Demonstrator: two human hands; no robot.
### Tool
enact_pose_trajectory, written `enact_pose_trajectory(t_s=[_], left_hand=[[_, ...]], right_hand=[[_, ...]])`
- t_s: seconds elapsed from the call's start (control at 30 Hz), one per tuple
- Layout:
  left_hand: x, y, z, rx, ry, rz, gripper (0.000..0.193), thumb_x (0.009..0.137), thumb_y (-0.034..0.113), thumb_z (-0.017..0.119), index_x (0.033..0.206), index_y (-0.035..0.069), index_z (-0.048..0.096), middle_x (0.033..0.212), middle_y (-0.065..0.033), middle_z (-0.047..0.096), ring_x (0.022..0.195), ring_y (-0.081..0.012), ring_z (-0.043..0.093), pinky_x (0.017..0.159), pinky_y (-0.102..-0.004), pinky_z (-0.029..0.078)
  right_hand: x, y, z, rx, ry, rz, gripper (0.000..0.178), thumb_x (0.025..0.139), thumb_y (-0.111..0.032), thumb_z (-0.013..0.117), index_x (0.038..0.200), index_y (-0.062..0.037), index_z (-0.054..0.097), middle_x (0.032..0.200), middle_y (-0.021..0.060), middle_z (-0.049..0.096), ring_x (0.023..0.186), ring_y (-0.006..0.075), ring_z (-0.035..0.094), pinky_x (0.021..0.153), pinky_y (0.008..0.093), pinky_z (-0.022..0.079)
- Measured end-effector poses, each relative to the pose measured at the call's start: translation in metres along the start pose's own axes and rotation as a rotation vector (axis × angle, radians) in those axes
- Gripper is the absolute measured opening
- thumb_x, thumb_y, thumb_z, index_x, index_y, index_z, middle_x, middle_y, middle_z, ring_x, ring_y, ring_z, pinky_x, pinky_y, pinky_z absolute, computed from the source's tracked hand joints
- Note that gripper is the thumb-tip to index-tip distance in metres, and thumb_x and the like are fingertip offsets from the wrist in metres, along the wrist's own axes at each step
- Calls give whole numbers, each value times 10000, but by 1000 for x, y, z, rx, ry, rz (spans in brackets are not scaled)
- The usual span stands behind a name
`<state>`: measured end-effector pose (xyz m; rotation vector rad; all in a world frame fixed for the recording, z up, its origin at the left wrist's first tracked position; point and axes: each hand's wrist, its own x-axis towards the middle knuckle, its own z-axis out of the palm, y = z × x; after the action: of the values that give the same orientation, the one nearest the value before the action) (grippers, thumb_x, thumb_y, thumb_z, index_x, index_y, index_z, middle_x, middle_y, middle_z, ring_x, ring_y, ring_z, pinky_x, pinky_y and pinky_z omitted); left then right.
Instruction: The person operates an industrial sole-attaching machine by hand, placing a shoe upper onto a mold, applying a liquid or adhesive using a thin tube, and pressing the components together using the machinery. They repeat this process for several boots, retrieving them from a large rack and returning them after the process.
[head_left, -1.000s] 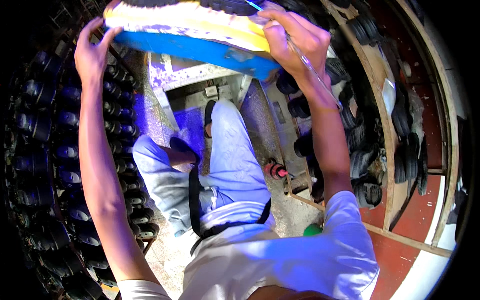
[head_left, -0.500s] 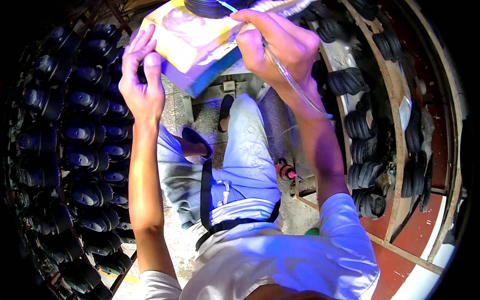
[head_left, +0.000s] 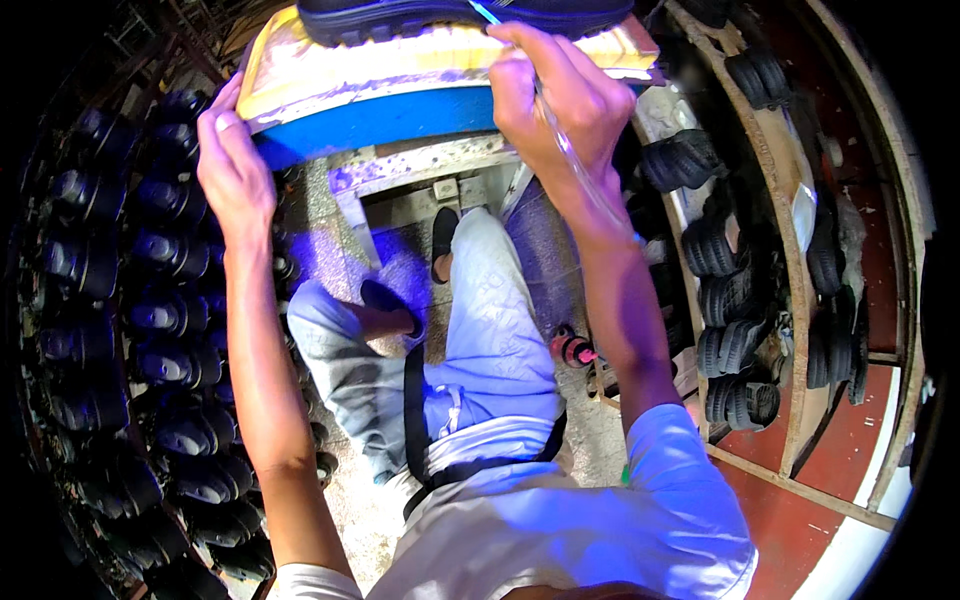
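Observation:
Across the top lies a black shoe (head_left: 400, 22) with a ridged sole, its upper part cut off by the frame edge. It rests on a block with a worn yellow and white top (head_left: 340, 85) and a blue side (head_left: 380, 125). My left hand (head_left: 237, 170) is closed on the block's left corner, thumb at the near side. My right hand (head_left: 565, 100), by the shoe's near side, pinches a thin, clear pen-like stick (head_left: 566, 145). Its pale blue tip meets the shoe near the sole edge; its other end runs back along my wrist.
A white-topped stand (head_left: 420, 165) is under the block. Racks of dark shoes (head_left: 170, 260) line the left side. Wooden shelves (head_left: 795, 250) with black soles (head_left: 730, 298) stand at the right. A pink-tipped bottle (head_left: 572, 350) sits by my knee.
The block and shoe have turned, bringing the block's long blue side toward me and the shoe sideways. My left hand moved left and down with the corner; my right hand shifted slightly.

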<state>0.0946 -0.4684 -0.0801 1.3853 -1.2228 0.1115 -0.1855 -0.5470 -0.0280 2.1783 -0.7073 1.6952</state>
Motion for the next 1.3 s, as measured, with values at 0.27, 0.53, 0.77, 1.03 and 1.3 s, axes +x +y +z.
enact_pose_trajectory(t_s=[0.27,0.53,0.77,1.03,1.3], left_hand=[[21,-39,2,-17,-23,39,479,1144,278,317,1304,-57,619,1322,-179,662,1254,-239,588,1123,-367,403],[88,-97,33,-207,-165,-99,443,1136,293,362,1318,9,650,1227,-90,682,1125,-159,596,1039,-302,438],[115,-101,71,-313,-155,-273,374,1108,147,374,1353,6,619,1242,-101,674,1129,-176,616,1028,-307,457],[95,-83,50,-259,-21,-247,358,1098,131,400,1346,7,627,1289,-102,668,1147,-173,604,1025,-301,447],[-67,61,3,-232,112,-278,288,1077,109,519,1327,-7,602,1220,-59,624,1021,-145,583,931,-289,480]], right_hand=[[-7,32,-57,-96,-93,43,259,745,-38,677,977,-102,773,710,72,669,558,262,655,564,362,538],[22,21,-116,-20,-214,65,209,740,-34,671,926,-88,748,714,73,681,567,272,666,549,372,542],[36,15,-148,9,-255,81,126,734,-65,696,852,-84,733,727,80,697,573,254,678,539,366,546],[36,25,-183,827,-53,794,340,897,-83,460,991,36,764,603,-36,497,512,34,353,486,231,254],[23,9,-150,1345,-27,1141,467,965,-166,441,1340,78,575,659,-24,493,485,38,330,446,189,266]])
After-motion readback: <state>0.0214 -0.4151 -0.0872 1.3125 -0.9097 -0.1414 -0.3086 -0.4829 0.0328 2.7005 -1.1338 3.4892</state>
